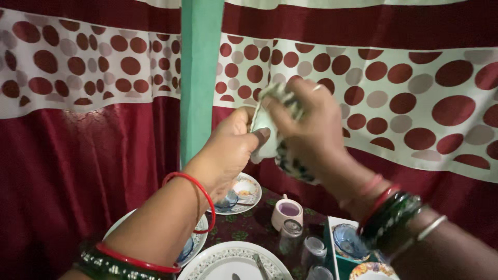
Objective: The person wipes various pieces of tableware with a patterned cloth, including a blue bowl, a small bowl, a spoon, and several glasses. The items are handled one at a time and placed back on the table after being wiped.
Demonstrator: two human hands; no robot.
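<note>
My left hand (231, 148) is raised in front of me and grips a small pale cup (263, 136) by its side. My right hand (306, 122) presses a patterned white and dark cloth (282, 98) against and around the cup, with the cloth hanging down below the hand. Both wrists carry red and green bangles. The cup is mostly hidden by the cloth and fingers.
Below on a dark patterned tablecloth stand a white mug (286, 211), a white plate with cutlery (228, 262), a small bowl on a plate (244, 189), upturned glasses (311, 251) and a blue bowl (348, 241). A dotted red and white curtain (415, 93) and green post (199, 78) stand behind.
</note>
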